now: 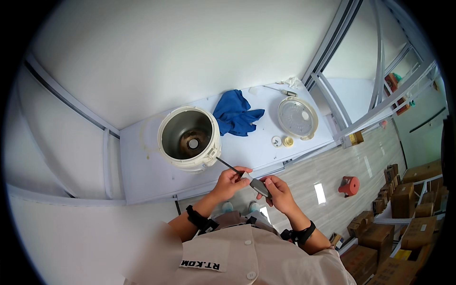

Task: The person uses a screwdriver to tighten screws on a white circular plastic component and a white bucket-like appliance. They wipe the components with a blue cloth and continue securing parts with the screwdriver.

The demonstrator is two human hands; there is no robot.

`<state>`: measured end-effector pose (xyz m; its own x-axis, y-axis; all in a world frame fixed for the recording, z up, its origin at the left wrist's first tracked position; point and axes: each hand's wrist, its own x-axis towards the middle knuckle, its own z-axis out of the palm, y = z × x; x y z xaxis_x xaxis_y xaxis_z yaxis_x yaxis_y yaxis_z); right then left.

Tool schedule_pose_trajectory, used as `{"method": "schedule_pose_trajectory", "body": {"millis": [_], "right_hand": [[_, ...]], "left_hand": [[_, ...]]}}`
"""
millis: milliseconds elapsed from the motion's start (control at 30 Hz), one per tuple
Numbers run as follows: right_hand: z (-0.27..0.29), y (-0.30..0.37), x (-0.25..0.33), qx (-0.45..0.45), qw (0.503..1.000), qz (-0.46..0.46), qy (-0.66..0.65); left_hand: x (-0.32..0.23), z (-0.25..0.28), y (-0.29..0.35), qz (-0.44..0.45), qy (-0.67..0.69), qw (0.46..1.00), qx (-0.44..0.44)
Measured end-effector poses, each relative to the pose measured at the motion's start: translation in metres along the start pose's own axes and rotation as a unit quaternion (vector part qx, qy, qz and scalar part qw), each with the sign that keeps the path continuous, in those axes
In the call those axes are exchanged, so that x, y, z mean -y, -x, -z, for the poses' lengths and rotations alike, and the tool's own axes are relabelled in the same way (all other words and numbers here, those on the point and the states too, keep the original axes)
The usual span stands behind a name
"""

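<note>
Between my hands is a screwdriver (pixel 260 187) with a grey and dark handle and a long dark shaft. My left hand (pixel 229 185) pinches it where the shaft meets the handle. The fingers of my right hand (pixel 280 193) are closed round the handle's back end. The shaft slants up and left, its tip by the front right side of a cream rice cooker body (pixel 183 164); I cannot tell whether it touches. Lidless, the cooker shows a grey inner wall, a brownish stained bottom and a pale round piece in the middle.
Right of the cooker lies a crumpled blue cloth (pixel 234 114). Farther right are a round lid (pixel 298 117), two small round containers (pixel 288 141), another screwdriver (pixel 288 92) and white tissue (pixel 293 82). Metal frames flank the white table (pixel 142 178). A red stool (pixel 349 186) and cardboard boxes (pixel 377 237) stand beyond.
</note>
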<state>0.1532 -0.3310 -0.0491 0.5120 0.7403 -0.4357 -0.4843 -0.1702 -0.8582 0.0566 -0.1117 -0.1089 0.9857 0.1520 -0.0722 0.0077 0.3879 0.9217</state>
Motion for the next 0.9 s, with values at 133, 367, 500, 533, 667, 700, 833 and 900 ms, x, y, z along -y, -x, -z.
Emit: {"method": "schedule_pose_trajectory", "body": {"millis": [133, 367, 500, 533, 667, 700, 833, 900], "right_hand": [[-0.017, 0.002, 0.004, -0.105, 0.913, 0.281, 0.278], [-0.005, 0.000, 0.003, -0.104, 0.754, 0.442, 0.474], [-0.005, 0.001, 0.002, -0.085, 0.826, 0.373, 0.414], [-0.006, 0.000, 0.000, -0.084, 0.852, 0.353, 0.377], [-0.005, 0.000, -0.003, -0.045, 0.981, 0.144, 0.126], [-0.004, 0.000, -0.004, -0.036, 0.989, 0.112, 0.090], [-0.008, 0.003, 0.002, -0.032, 0.996, 0.069, 0.045], [-0.010, 0.001, 0.003, -0.077, 0.924, 0.255, 0.274]], "left_hand": [[-0.004, -0.001, 0.000, 0.018, -0.061, 0.998, -0.010], [-0.004, -0.006, -0.006, 0.034, -0.022, 0.999, -0.022], [0.012, 0.004, -0.004, 0.045, -0.001, 0.999, -0.014], [0.018, 0.006, -0.003, 0.036, 0.009, 0.999, -0.012], [0.023, 0.009, -0.003, 0.003, 0.035, 0.999, 0.013], [0.019, 0.007, -0.003, -0.004, 0.038, 0.999, 0.024], [0.008, 0.000, -0.005, -0.024, 0.031, 0.999, 0.021], [0.014, 0.009, -0.006, -0.021, -0.003, 0.999, 0.032]]}}
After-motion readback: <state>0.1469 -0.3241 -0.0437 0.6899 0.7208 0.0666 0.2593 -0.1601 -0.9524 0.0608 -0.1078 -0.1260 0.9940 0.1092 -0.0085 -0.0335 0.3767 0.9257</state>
